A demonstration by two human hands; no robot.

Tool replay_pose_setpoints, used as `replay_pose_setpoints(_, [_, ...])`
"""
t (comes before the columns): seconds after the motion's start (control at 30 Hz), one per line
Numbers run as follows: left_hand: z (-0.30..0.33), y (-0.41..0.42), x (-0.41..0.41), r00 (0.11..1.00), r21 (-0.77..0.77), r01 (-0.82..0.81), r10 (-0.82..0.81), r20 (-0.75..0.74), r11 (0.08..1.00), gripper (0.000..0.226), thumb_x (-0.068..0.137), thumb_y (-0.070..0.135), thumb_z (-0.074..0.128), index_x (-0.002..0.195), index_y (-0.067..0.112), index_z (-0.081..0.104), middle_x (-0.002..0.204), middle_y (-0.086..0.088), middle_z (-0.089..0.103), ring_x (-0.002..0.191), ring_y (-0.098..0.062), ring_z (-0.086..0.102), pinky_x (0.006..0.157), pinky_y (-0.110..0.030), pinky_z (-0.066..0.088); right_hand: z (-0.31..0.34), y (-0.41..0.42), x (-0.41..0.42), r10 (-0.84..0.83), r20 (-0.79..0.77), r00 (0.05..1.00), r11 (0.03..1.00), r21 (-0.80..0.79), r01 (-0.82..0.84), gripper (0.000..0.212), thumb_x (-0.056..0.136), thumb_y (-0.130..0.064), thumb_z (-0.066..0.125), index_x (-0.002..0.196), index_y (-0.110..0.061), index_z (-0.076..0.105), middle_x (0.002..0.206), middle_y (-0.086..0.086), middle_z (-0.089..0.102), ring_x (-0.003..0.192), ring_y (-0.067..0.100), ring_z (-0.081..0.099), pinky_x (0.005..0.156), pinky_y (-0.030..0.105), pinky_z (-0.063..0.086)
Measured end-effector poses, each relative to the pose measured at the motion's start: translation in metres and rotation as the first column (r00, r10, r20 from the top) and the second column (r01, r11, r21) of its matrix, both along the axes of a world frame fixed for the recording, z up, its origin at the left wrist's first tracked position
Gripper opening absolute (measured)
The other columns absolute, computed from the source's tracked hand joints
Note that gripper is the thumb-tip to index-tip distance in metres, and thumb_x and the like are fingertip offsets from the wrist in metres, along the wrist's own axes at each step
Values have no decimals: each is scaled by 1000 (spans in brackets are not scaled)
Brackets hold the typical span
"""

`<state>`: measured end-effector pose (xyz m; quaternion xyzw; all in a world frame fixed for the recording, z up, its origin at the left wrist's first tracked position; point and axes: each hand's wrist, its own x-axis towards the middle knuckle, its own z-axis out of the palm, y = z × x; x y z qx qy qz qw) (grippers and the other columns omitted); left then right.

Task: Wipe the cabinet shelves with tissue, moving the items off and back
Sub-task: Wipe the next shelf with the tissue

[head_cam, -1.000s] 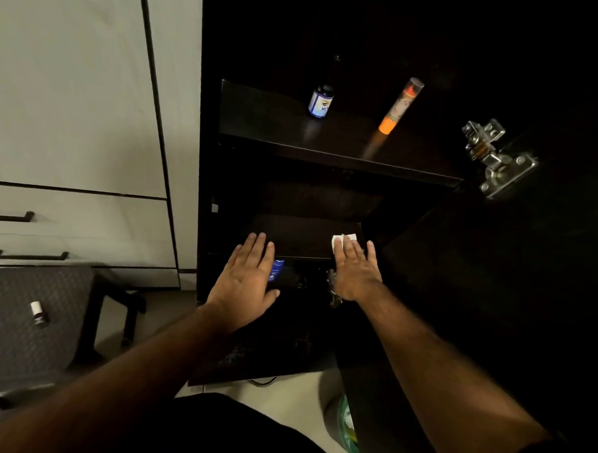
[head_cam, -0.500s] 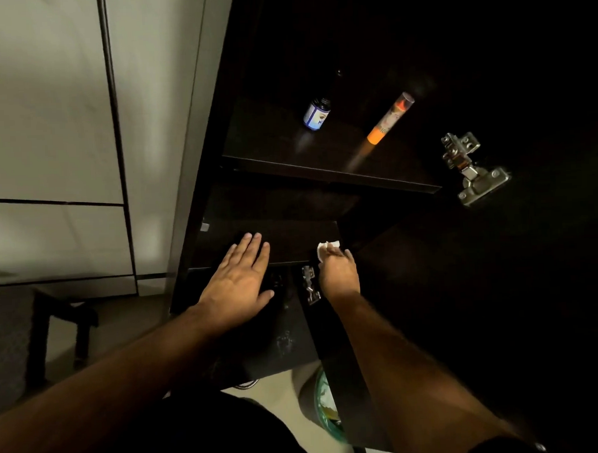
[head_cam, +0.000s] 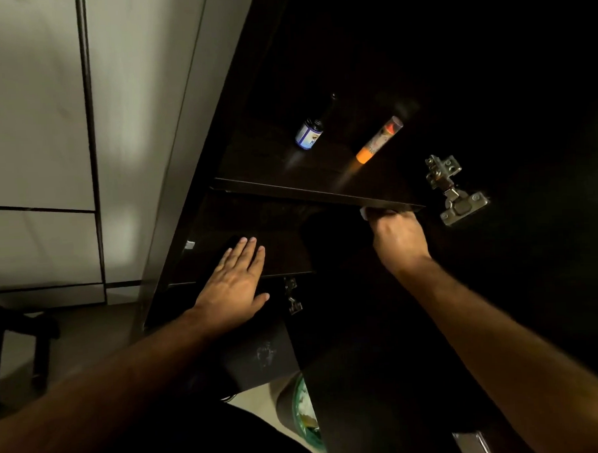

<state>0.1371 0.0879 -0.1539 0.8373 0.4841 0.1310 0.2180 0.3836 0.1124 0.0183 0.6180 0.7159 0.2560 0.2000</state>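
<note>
Head view, near to far: left hand (head_cam: 237, 287) lying flat, fingers straight and together, on lower shelf (head_cam: 281, 251) at frame centre. Right hand (head_cam: 399, 237) just beyond, fingers curled round white tissue (head_cam: 365, 214) at front edge of upper shelf (head_cam: 323, 191). Farther back, blue bottle (head_cam: 309, 134) and orange tube (head_cam: 379, 140) still standing on upper shelf. Judged: upper shelf barely begun, items not yet moved off.

Dark cabinet (head_cam: 317, 54) interior seen from above: the left hand (head_cam: 236, 280) lies flat, fingers straight, on the lower shelf (head_cam: 285, 251). The right hand (head_cam: 399, 237) holds a white tissue (head_cam: 365, 214) against the front edge of the upper shelf (head_cam: 289, 187), just left of a metal hinge (head_cam: 452, 192). On the upper shelf stand a small blue-labelled bottle (head_cam: 309, 133) and, well apart from it, an orange tube (head_cam: 378, 140).
</note>
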Motion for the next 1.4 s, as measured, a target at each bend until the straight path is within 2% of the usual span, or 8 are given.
replay_pose_setpoints(0.13, [0,1,4,1000,5,24,-23,-4,1000,86,96,51,46,154,12,-5,162,-10,-13,148,-21,-18,120,-35,-8,4,-16,-12,-121,270,955,980,-121,158,33,98,-22,39,111,-18,69,125,7,64,127,22,50,119,43,1])
replay_pose_setpoints(0.23, [0,-1,4,999,14,32,-31,-24,999,86,96,52,44,154,12,-5,162,-10,-13,148,-21,-18,120,-35,-8,-18,-28,-12,-262,349,900,947,-86,309,66,101,-48,20,152,-5,19,161,18,7,149,30,-5,115,49,-20])
replay_pose_setpoints(0.3, [-3,-1,3,999,17,33,-33,-37,999,86,96,51,45,154,12,-5,162,-11,-12,148,-22,-17,120,-36,-8,-35,-35,-7,-300,357,885,941,-42,336,87,94,-64,10,150,1,-6,158,19,-18,145,30,-22,112,50,-25])
replay_pose_setpoints(0.37, [-3,-2,1,997,17,48,-47,-59,999,87,96,51,46,154,12,-5,162,-11,-12,148,-22,-17,121,-36,-7,-49,-38,-4,-314,340,887,937,-43,348,96,90,-72,6,148,2,-12,155,20,-27,143,30,-28,112,50,-25])
replay_pose_setpoints(0.87, [0,-4,-27,988,34,-7,12,-152,999,88,94,53,48,154,15,-4,162,-8,-10,148,-18,-14,117,-33,-9,-110,-24,-28,-269,343,900,833,-385,396,89,87,-76,3,153,-17,-4,163,6,-5,149,21,-13,113,49,-24])
replay_pose_setpoints(1.03, [0,-10,-21,986,46,17,-9,-166,999,89,94,54,47,154,14,-4,163,-9,-9,149,-20,-13,121,-35,-4,-87,-29,-30,-316,391,865,860,-266,435,85,92,-71,18,154,-14,3,162,10,-10,148,28,-17,106,55,-28])
replay_pose_setpoints(1.2, [1,-13,-13,989,49,59,-51,-136,997,88,95,53,47,154,11,-2,163,-10,-7,149,-21,-12,121,-34,-5,-39,-35,-25,-456,284,843,871,-53,489,95,91,-71,28,151,-5,-4,157,17,-23,144,31,-27,111,53,-23])
replay_pose_setpoints(1.4, [2,-16,-6,991,60,88,-81,-104,994,88,95,51,49,155,11,0,163,-10,-6,149,-21,-11,120,-34,-6,-30,-29,-36,-565,97,819,825,62,562,94,93,-66,26,150,1,-7,160,19,-12,145,37,-21,111,55,-22])
